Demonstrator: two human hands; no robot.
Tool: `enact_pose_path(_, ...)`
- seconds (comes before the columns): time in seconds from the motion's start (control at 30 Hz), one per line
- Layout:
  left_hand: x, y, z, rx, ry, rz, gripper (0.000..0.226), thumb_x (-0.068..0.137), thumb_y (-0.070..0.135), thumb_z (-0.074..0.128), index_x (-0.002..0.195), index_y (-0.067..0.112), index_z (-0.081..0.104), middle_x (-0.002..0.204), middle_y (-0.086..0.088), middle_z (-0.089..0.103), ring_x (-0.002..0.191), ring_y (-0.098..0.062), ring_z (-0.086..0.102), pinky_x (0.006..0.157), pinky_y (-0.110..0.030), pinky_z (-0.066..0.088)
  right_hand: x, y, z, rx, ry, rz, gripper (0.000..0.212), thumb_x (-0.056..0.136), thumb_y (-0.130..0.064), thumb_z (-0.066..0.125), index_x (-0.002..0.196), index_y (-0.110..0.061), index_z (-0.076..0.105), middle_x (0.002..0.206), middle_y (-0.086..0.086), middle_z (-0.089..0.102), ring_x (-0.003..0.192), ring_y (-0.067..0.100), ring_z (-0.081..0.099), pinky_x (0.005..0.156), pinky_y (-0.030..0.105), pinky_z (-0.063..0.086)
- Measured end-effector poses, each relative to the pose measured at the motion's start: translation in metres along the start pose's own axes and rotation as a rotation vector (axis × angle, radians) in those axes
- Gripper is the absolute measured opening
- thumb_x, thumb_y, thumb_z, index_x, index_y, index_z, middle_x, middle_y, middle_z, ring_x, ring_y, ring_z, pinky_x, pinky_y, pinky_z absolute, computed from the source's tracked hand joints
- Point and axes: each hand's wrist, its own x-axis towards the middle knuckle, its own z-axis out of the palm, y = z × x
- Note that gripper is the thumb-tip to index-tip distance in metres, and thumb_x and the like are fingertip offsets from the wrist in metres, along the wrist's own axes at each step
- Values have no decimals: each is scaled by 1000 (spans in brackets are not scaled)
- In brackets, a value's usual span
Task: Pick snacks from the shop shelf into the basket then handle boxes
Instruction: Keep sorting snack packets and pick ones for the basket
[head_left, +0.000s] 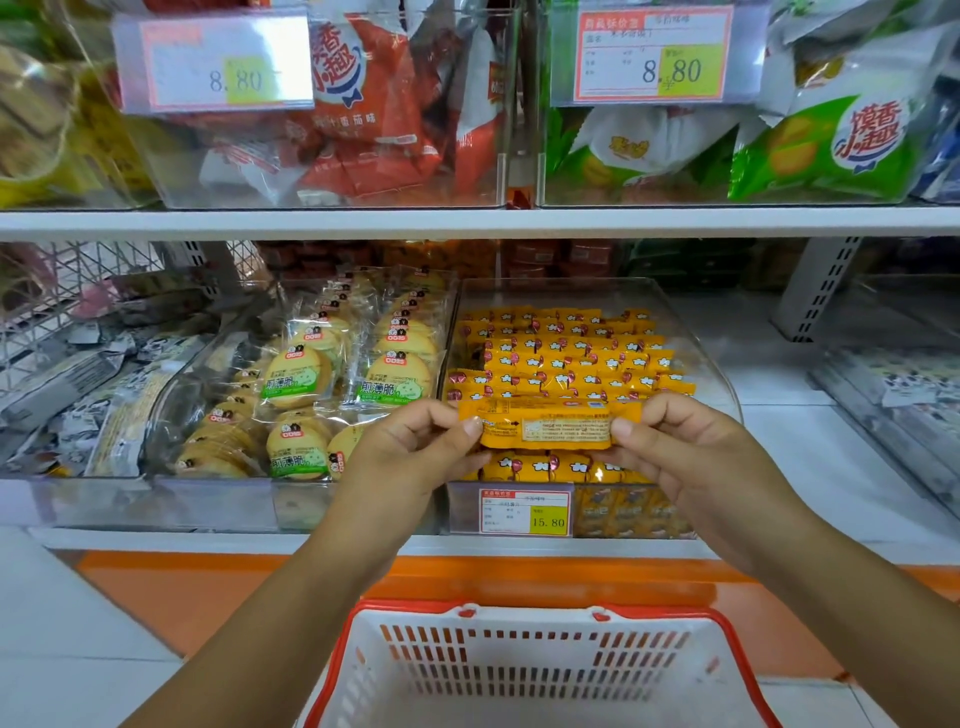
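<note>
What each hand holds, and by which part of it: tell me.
Both hold one orange snack packet. The left hand pinches its left end, and the right hand pinches its right end.

Orange printed snack packet (545, 427), white basket (540, 670) with red rim, perhaps yellow-green biscuit packs (306, 384).

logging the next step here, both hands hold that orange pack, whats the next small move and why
Probably lower the orange snack pack into the basket: the left hand and right hand pinch its two ends in the air, and the basket sits just below them.
</note>
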Motion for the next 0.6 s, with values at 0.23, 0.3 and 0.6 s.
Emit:
enact_pose_path(0.23,-2,-2,7,20,47,10,4,96,8,58,96,10,54,79,0,70,78,-19,73,87,-46,57,0,3,2,21,25,-36,30,74,-20,69,94,-11,50,106,11,75,91,33,74,88,42,58)
enact_pose_path(0.3,-3,1,10,-49,61,6,17,94,6,60,107,15,54,87,-6,74,83,-24,74,72,-33,60,-1,2,3,42,23,-74,34,71,-21,70,97,-12,49,106,12,74,87,36,74,78,36,61)
enact_pose_path(0.6,-3,0,10,-38,105,6,12,93,11,62,102,16,67,85,-7,76,84,-25,75,64,-26,60,-1,7,4,-58,-2,-28,34,67,-23,72,97,-12,63,105,4,74,86,25,75,81,30,57)
